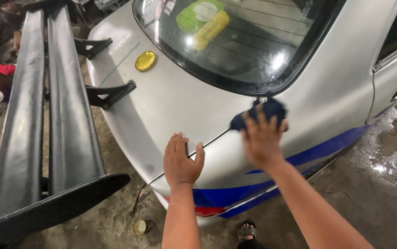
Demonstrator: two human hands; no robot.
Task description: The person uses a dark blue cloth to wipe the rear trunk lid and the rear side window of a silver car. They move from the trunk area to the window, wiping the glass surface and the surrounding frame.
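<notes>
Right hand (pixel 260 140) pressing dark cloth (pixel 265 112) against silver car (pixel 180 99) below rear window (pixel 249 41), left hand (pixel 181 161) lying flat, fingers open, on car beside it

Light even, moderately bright, from overhead. Two glare spots on the rear window (pixel 249 41); wet floor (pixel 387 166) glints. Right hand (pixel 260 140) slightly motion-blurred. Wide-angle bending at edges.

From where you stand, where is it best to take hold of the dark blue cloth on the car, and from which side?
Probably grip the dark blue cloth at its bunched top, coming from above. It lies crumpled on the silver car body just below the rear window, and the right hand already covers its lower edge.
</notes>
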